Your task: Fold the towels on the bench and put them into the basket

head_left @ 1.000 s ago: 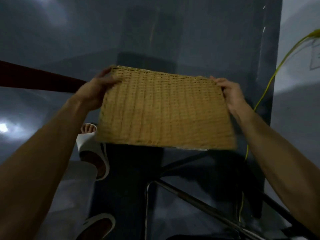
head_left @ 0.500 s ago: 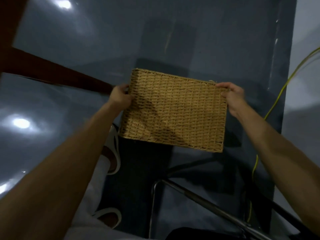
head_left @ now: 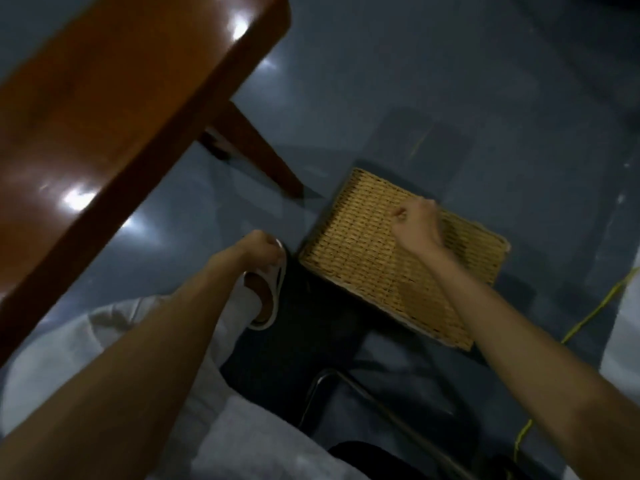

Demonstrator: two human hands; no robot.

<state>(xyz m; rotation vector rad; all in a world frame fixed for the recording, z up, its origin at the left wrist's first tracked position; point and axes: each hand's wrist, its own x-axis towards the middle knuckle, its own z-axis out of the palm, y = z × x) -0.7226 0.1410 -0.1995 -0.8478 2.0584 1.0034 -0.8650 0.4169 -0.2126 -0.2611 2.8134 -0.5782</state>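
The woven straw basket [head_left: 363, 258] lies on the dark floor to the right of the bench, with a flat woven face turned up. My right hand [head_left: 417, 225] hovers over its middle with the fingers curled into a fist and holds nothing. To the left of the basket, my left hand [head_left: 259, 249] hangs loosely above a white slipper, and its fingers are mostly hidden. The glossy brown wooden bench [head_left: 104, 109] fills the upper left. No towel shows plainly.
A bench leg [head_left: 259, 150] slants down toward the basket's left corner. My foot in a white slipper [head_left: 266, 292] stands beside the basket. A metal chair frame [head_left: 374, 403] and a yellow cable [head_left: 588, 306] lie at the lower right. Pale cloth [head_left: 242, 441] covers my lap.
Both hands held the basket up by its sides before. It now lies on the floor and both hands have let go. The view swung left, bringing the bench in.
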